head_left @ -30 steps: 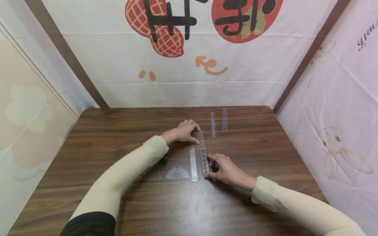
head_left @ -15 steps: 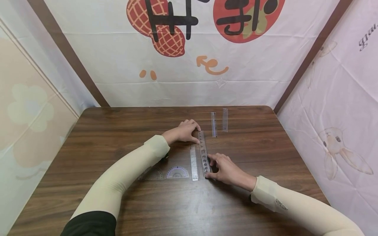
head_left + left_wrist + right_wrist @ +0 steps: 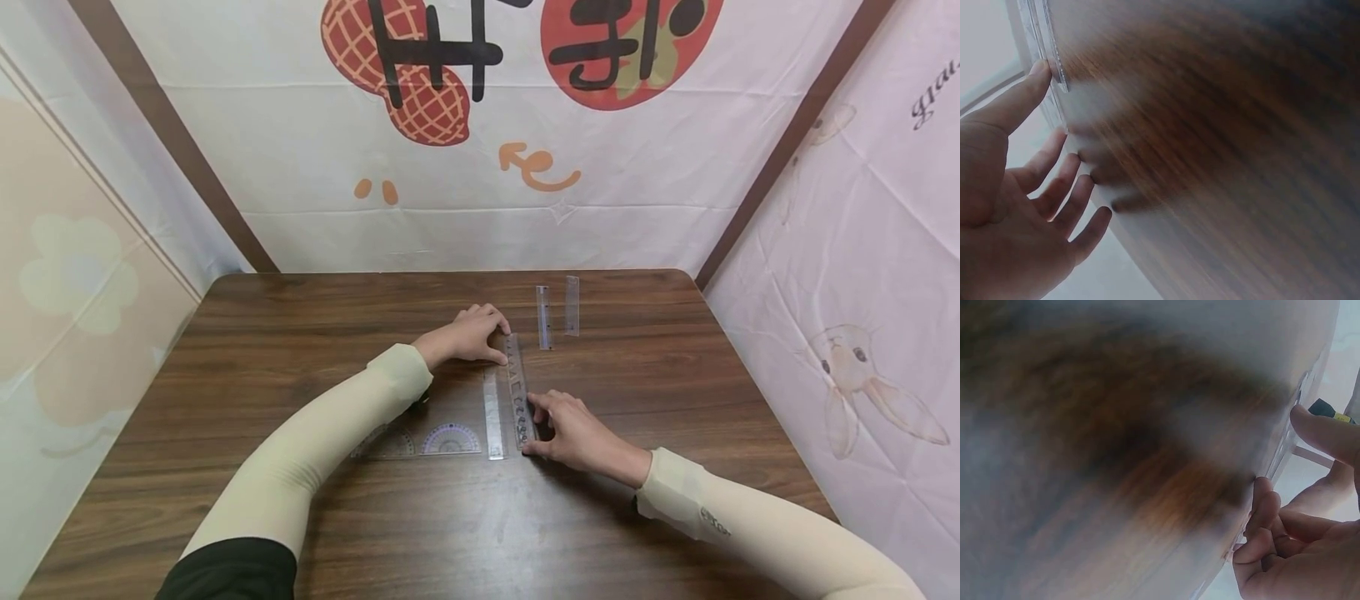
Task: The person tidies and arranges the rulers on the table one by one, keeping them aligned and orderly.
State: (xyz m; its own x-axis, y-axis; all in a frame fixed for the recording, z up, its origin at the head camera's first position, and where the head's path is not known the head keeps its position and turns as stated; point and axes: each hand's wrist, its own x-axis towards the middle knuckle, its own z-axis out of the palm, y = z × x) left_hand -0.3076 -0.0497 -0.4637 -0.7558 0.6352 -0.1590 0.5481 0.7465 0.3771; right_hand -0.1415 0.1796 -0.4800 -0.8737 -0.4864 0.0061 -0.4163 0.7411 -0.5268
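A clear stencil ruler (image 3: 517, 390) with cut-out shapes lies lengthwise on the brown wooden table (image 3: 420, 533). At its far end my left hand (image 3: 471, 334) touches it with thumb and index finger; the left wrist view shows the other fingers (image 3: 1075, 206) spread and gently bent. My right hand (image 3: 576, 431) touches the near end with the thumb and the right edge with the index finger. Its remaining fingers (image 3: 1252, 553) are bent in the right wrist view. Just left of the stencil ruler lies another clear ruler (image 3: 492, 421), roughly parallel to it.
Two clear protractors lie left of the rulers: a purple-marked protractor (image 3: 451, 439) and a second protractor (image 3: 392, 442) partly behind my left forearm. Two short clear items, a narrow ruler (image 3: 543, 318) and a similar strip (image 3: 572, 307), lie near the table's far edge.
The view has shifted very slightly. Both hands keep their places at the stencil ruler, and the other pieces stay where they were.
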